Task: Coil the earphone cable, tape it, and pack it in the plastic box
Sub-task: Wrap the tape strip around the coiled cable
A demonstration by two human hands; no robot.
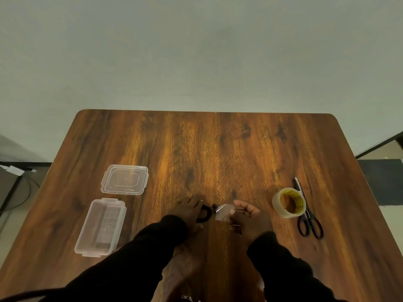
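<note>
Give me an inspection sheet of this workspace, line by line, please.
Surface: wooden table.
Job's things: coiled earphone cable; cut tape piece; open plastic box, its lid lying apart beyond it; tape roll; scissors beside the roll.
Clutter: nothing seen.
Grippers: left hand holds the coil; right hand pinches the tape piece.
Cables: floor cables left of the table.
Surroundings: plain pale wall.
</note>
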